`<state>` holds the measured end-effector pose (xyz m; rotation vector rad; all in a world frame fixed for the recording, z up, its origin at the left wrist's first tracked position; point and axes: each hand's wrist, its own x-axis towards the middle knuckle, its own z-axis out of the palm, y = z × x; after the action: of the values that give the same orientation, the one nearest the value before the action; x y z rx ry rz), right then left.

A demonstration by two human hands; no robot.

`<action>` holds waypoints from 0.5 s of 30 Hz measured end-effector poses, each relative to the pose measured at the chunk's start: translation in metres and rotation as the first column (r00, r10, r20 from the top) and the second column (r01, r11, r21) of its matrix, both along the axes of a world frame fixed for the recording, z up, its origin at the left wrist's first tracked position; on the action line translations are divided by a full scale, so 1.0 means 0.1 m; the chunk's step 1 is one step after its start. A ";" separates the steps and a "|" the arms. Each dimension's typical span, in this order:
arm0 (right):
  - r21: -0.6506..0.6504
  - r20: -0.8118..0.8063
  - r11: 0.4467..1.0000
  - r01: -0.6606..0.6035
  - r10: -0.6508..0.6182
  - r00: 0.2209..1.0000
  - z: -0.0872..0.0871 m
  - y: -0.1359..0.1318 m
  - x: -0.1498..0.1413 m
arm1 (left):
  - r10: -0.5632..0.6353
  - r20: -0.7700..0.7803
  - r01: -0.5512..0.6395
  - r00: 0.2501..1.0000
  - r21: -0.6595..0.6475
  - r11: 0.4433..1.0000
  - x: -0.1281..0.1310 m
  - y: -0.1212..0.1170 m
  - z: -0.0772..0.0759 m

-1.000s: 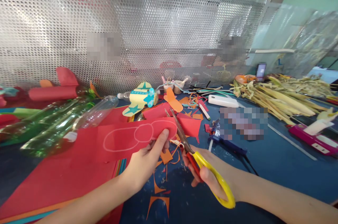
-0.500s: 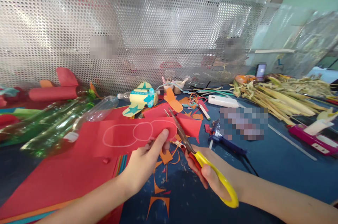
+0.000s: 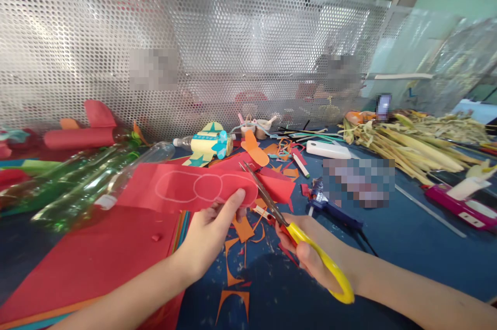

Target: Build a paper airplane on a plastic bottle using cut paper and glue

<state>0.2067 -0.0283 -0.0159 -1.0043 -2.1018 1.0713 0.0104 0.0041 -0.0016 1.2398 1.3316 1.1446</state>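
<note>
My left hand point(image 3: 217, 226) pinches a red paper strip point(image 3: 145, 185) near its right end, thumb on top. White outlines of joined rounded shapes are drawn on the strip. In my right hand point(image 3: 310, 247) are scissors point(image 3: 279, 215) with one yellow and one red handle. Their blades point up and left, slightly parted, at the strip's right edge beside the drawn curve. Whether the paper lies between the blades is hard to make out. Below my hands, orange paper scraps point(image 3: 244, 229) lie on the dark blue table point(image 3: 279, 293).
Red paper sheets point(image 3: 89, 252) cover the left side, with green plastic bottles point(image 3: 81, 190) behind. A decorated bottle point(image 3: 207, 144) and an orange paper shape point(image 3: 255, 148) lie farther back. To the right are a blue glue gun point(image 3: 337, 213), a white tool point(image 3: 328, 149) and dried husks point(image 3: 419, 148).
The strip's left end has swung a little up and left, and the strip tilts slightly. The scissors have shifted slightly, keeping to the right edge.
</note>
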 end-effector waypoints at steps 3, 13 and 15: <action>-0.026 -0.019 1.000 0.007 -0.008 1.000 -0.02 0.01 0.02 | -0.014 0.012 0.013 1.000 0.036 0.999 -0.01 0.03 0.00; -0.055 -0.042 0.998 0.006 -0.008 0.999 -0.04 0.03 0.02 | 0.008 0.014 -0.010 1.000 0.166 0.986 0.01 0.06 0.06; -0.066 -0.036 0.998 -0.001 -0.001 0.999 -0.04 0.03 0.01 | 0.013 0.054 -0.022 0.998 0.172 0.985 0.02 0.07 0.06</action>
<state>0.2077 -0.0253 -0.0195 -1.0087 -2.0496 1.1573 0.0121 0.0115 0.0044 1.3148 1.2268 1.3188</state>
